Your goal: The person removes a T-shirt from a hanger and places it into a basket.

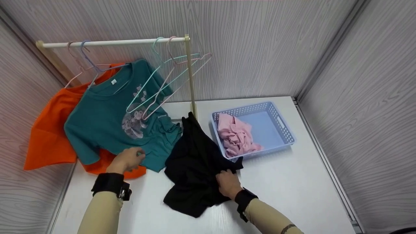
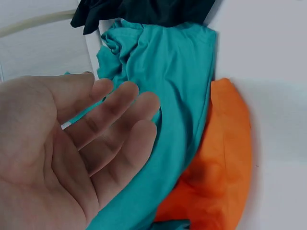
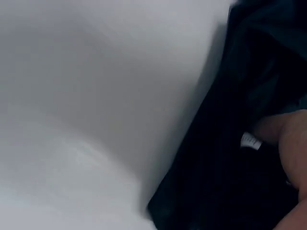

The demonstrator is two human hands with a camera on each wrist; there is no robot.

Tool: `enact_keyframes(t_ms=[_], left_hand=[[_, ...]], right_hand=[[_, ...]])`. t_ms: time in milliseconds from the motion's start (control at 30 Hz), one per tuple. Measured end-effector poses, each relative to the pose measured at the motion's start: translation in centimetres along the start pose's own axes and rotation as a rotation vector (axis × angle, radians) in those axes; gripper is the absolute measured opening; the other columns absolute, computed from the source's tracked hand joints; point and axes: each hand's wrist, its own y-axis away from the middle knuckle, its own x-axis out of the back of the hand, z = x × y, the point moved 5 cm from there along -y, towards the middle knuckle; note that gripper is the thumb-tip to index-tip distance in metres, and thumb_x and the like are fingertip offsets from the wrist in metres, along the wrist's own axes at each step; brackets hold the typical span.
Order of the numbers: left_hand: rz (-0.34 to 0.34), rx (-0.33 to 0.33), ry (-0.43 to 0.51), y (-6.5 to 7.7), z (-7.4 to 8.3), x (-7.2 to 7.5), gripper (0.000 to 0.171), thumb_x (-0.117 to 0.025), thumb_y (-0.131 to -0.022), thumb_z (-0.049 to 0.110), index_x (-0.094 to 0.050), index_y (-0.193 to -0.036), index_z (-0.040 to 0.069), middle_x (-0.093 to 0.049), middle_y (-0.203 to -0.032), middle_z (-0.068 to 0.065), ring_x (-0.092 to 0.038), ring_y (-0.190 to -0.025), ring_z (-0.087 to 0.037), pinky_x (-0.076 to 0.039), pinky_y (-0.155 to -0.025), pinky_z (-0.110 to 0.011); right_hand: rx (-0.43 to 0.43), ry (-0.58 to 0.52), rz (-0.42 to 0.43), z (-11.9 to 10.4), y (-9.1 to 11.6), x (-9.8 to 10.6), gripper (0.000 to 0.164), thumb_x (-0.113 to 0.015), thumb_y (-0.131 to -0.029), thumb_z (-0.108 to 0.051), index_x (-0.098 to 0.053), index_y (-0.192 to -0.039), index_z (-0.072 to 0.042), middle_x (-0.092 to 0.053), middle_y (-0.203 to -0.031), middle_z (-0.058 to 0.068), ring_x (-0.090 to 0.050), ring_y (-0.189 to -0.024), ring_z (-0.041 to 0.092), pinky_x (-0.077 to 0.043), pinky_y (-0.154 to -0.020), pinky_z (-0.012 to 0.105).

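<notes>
A crumpled black garment point(image 1: 195, 169) lies on the white table; its exact kind is hard to tell. My right hand point(image 1: 228, 184) grips its right side, with a small white label point(image 3: 251, 141) by the thumb in the right wrist view. My left hand point(image 1: 127, 159) hovers over the lower hem of a teal T-shirt point(image 1: 107, 120), fingers loosely bent and holding nothing. In the left wrist view its palm point(image 2: 43, 143) is bare. The teal T-shirt hangs on a blue hanger point(image 1: 89, 60), in front of an orange shirt point(image 1: 48, 139).
A rack with a white rail point(image 1: 120, 42) stands at the back left. Two bare hangers, one mint point(image 1: 156, 71) and one pink point(image 1: 164, 85), hang at its right end. A blue basket point(image 1: 276, 122) with a pink garment point(image 1: 237, 135) stands to the right. Walls enclose the table.
</notes>
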Motion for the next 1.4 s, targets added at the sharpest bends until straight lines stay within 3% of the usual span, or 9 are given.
enact_keyframes(t_ms=[133, 267, 367, 500, 633, 833, 1067, 1267, 1400], left_hand=[[-0.005, -0.031, -0.022, -0.4, 0.9, -0.4, 0.039, -0.044, -0.104, 0.023, -0.050, -0.135, 0.000, -0.064, -0.104, -0.018, -0.065, -0.086, -0.027, -0.055, -0.070, -0.035], [-0.017, -0.036, -0.033, -0.6, 1.6, -1.0, 0.039, -0.044, -0.104, 0.024, -0.050, -0.135, 0.002, -0.062, -0.115, -0.020, -0.062, -0.091, -0.027, -0.055, -0.072, -0.037], [-0.033, -0.033, -0.025, -0.7, 2.2, -1.6, 0.040, -0.044, -0.104, 0.024, -0.050, -0.137, 0.002, -0.060, -0.123, -0.021, -0.062, -0.095, -0.027, -0.055, -0.076, -0.038], [-0.063, -0.041, -0.013, -0.9, 2.8, -2.3, 0.040, -0.044, -0.104, 0.023, -0.049, -0.137, 0.003, -0.060, -0.124, -0.020, -0.063, -0.097, -0.025, -0.054, -0.078, -0.037], [-0.064, -0.044, -0.019, -1.1, 3.1, -2.7, 0.038, -0.044, -0.104, 0.023, -0.050, -0.136, 0.003, -0.060, -0.126, -0.021, -0.063, -0.094, -0.024, -0.053, -0.078, -0.036], [-0.051, -0.071, -0.047, -1.2, 3.2, -2.8, 0.038, -0.044, -0.104, 0.021, -0.051, -0.135, 0.001, -0.060, -0.124, -0.021, -0.062, -0.090, -0.023, -0.052, -0.076, -0.037], [-0.064, -0.087, -0.050, -1.2, 3.7, -3.0, 0.040, -0.045, -0.103, 0.022, -0.050, -0.136, 0.000, -0.060, -0.121, -0.021, -0.060, -0.084, -0.023, -0.052, -0.069, -0.034], [-0.057, -0.098, -0.051, -1.1, 3.8, -3.0, 0.039, -0.045, -0.103, 0.022, -0.051, -0.136, 0.001, -0.056, -0.130, -0.023, -0.060, -0.096, -0.028, -0.055, -0.078, -0.041], [-0.052, -0.096, -0.051, -0.8, 3.8, -2.9, 0.039, -0.044, -0.103, 0.022, -0.051, -0.135, 0.001, -0.056, -0.132, -0.024, -0.059, -0.102, -0.032, -0.054, -0.085, -0.045]], right_hand=[[0.001, -0.112, 0.001, 0.4, -0.1, 0.9, 0.039, -0.072, -0.076, -0.009, -0.058, -0.111, -0.015, -0.057, -0.116, 0.015, -0.059, -0.099, 0.036, -0.055, -0.069, 0.047], [-0.043, -0.172, -0.053, -0.4, -0.3, 1.3, 0.068, -0.070, -0.086, -0.042, -0.041, -0.146, -0.028, -0.030, -0.154, 0.018, -0.047, -0.125, 0.048, -0.054, -0.074, 0.056], [-0.088, -0.064, -0.154, -1.2, -0.4, 0.6, 0.093, -0.063, -0.075, -0.074, -0.028, -0.152, -0.038, -0.012, -0.163, 0.014, -0.040, -0.134, 0.048, -0.054, -0.073, 0.060], [-0.129, 0.118, -0.252, -1.9, -0.6, -0.8, 0.107, -0.064, -0.059, -0.086, -0.025, -0.151, -0.046, -0.004, -0.165, 0.010, -0.041, -0.134, 0.043, -0.053, -0.074, 0.059], [-0.116, 0.144, -0.234, -2.0, -1.0, -1.5, 0.101, -0.069, -0.059, -0.082, -0.038, -0.145, -0.039, -0.009, -0.164, 0.012, -0.044, -0.129, 0.042, -0.057, -0.072, 0.049], [-0.015, 0.048, -0.240, -2.5, -0.9, -1.3, 0.080, -0.075, -0.071, -0.065, -0.054, -0.136, -0.023, -0.035, -0.151, 0.015, -0.047, -0.126, 0.044, -0.058, -0.081, 0.044], [0.115, 0.031, -0.203, -2.9, -1.5, -0.2, 0.044, -0.077, -0.081, -0.023, -0.062, -0.121, -0.017, -0.056, -0.118, 0.008, -0.064, -0.090, 0.030, -0.058, -0.071, 0.039], [0.169, -0.026, -0.162, -2.5, -2.0, 1.0, 0.073, -0.072, -0.082, -0.007, -0.040, -0.144, -0.027, -0.064, -0.110, 0.009, -0.066, -0.088, 0.028, -0.057, -0.072, 0.039], [0.187, -0.051, -0.116, -2.6, -2.7, 3.5, 0.052, -0.069, -0.081, -0.004, -0.061, -0.129, -0.022, -0.061, -0.109, 0.008, -0.067, -0.085, 0.029, -0.057, -0.071, 0.040]])
